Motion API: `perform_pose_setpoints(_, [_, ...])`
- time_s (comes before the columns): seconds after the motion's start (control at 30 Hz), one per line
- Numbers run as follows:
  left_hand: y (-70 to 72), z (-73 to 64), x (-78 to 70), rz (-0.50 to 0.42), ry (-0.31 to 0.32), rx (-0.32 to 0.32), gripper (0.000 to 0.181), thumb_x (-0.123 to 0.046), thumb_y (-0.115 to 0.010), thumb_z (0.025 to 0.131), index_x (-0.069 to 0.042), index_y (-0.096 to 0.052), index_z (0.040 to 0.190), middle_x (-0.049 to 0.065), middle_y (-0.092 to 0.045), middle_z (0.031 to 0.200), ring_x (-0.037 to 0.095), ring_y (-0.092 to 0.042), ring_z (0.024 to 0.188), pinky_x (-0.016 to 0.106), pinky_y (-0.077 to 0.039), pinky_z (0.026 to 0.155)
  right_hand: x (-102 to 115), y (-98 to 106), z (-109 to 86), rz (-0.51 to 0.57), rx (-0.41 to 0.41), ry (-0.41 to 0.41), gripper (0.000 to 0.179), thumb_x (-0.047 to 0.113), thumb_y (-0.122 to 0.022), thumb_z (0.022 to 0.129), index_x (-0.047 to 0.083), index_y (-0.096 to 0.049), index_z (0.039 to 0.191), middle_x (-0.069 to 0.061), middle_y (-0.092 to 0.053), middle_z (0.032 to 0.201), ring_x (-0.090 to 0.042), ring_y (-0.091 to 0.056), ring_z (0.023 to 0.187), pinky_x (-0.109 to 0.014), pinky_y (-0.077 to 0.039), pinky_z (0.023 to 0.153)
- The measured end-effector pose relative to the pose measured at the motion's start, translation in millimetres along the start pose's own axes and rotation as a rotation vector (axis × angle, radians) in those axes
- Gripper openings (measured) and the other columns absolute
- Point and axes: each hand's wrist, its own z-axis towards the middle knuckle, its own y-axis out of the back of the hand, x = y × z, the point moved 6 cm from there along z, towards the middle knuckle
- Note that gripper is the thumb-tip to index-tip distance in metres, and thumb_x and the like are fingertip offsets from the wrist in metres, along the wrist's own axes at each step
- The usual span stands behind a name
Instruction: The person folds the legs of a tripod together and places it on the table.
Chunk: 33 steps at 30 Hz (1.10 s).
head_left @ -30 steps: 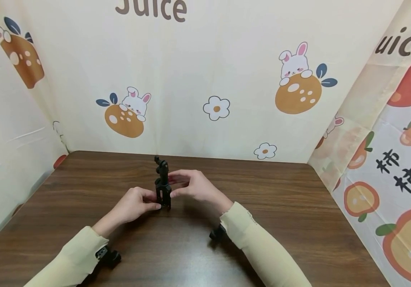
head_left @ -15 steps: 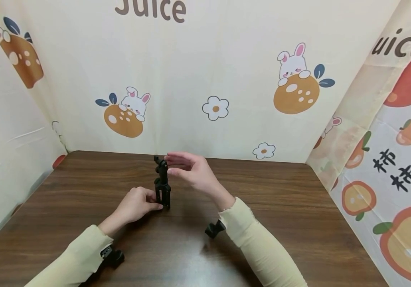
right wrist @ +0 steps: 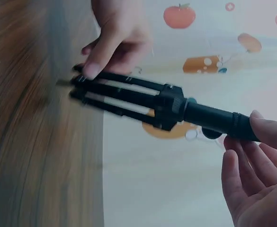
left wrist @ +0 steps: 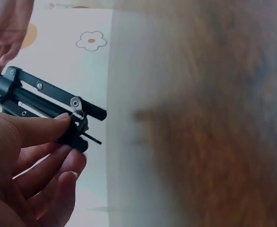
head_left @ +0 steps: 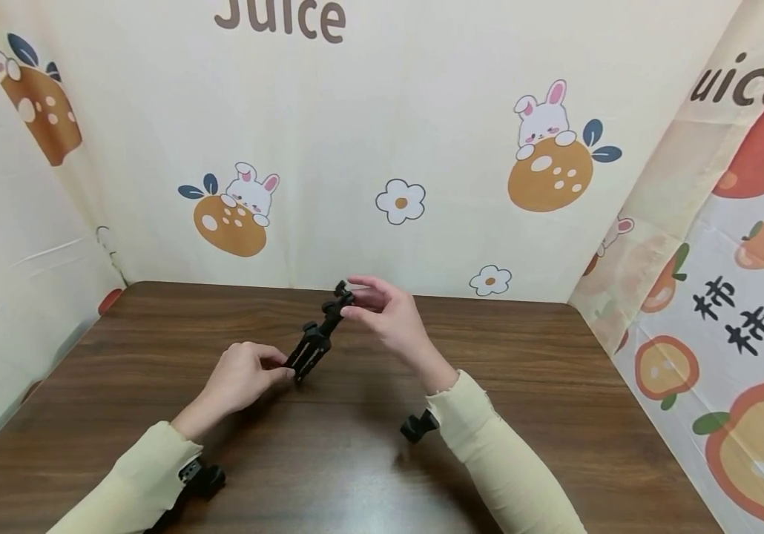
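A small black tripod point(head_left: 316, 338), its legs folded together, leans with its head up to the right in the head view. My left hand point(head_left: 238, 378) pinches the foot end of its legs between thumb and fingers. In the left wrist view, metal hinge pieces and a thin rod point(left wrist: 92, 138) show beside those fingertips. At the other end, my right hand point(head_left: 392, 322) pinches the upper part near the head. The right wrist view shows its thumb and fingers on the dark column point(right wrist: 214, 118), below which the slim legs point(right wrist: 124, 92) run to the left hand.
A brown wood-grain table point(head_left: 522, 386) lies beneath both hands. Pale printed cloth point(head_left: 455, 148) with rabbits, fruit and flowers hangs behind it and along both sides. Black wrist cameras point(head_left: 202, 478) protrude under both cuffs.
My right hand has moved from the tripod's lower body up to its head end and now grips there. The tripod has gone from upright to tilting right, while my left hand keeps the feet.
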Motion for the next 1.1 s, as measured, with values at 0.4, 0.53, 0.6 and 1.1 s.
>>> perform_pose_setpoints(0.4, [13.3, -3.2, 0.0, -0.099, -0.035, -0.150, 0.005, -0.020, -0.073, 0.093, -0.017, -0.071, 0.097, -0.001, -0.067, 0.092, 0.020, -0.068, 0.079, 0.039, -0.053, 0.068, -38.1, 40.3, -21.6, -0.041, -0.037, -0.147, 0.048, 0.007, -0.080, 0.084, 0.012, -0.065, 0.130, -0.009, -0.072, 0.108, -0.022, -0.069, 0.099, -0.033, -0.055, 0.084])
perform_pose_setpoints(0.53, [10.3, 1.0, -4.7, -0.112, -0.058, -0.123, 0.004, -0.022, -0.067, 0.097, -0.018, -0.067, 0.098, -0.002, -0.060, 0.081, 0.015, -0.052, 0.064, 0.032, -0.042, 0.059, -51.4, 48.0, -30.5, -0.038, -0.046, -0.192, 0.046, 0.004, -0.079, 0.084, 0.006, -0.064, 0.128, -0.010, -0.073, 0.106, -0.021, -0.070, 0.097, -0.031, -0.056, 0.082])
perform_pose_setpoints(0.6, [8.0, 3.7, -5.9, -0.135, -0.069, -0.102, 0.005, -0.022, -0.066, 0.098, -0.017, -0.066, 0.098, -0.002, -0.056, 0.077, 0.015, -0.045, 0.060, 0.031, -0.039, 0.057, -58.7, 51.6, -35.2, -0.016, -0.051, -0.224, 0.046, 0.003, -0.079, 0.084, 0.003, -0.064, 0.127, -0.010, -0.073, 0.107, -0.022, -0.070, 0.097, -0.031, -0.056, 0.081])
perform_pose_setpoints(1.1, [-16.8, 20.8, 6.1, -0.403, 0.026, 0.072, 0.022, -0.018, -0.075, 0.091, -0.011, -0.077, 0.111, 0.007, -0.073, 0.111, 0.017, -0.068, 0.095, 0.033, -0.054, 0.077, -111.9, 75.9, -62.4, -0.019, -0.037, -0.385, 0.041, 0.003, -0.077, 0.086, 0.001, -0.064, 0.124, -0.011, -0.073, 0.103, -0.018, -0.069, 0.092, -0.029, -0.052, 0.083])
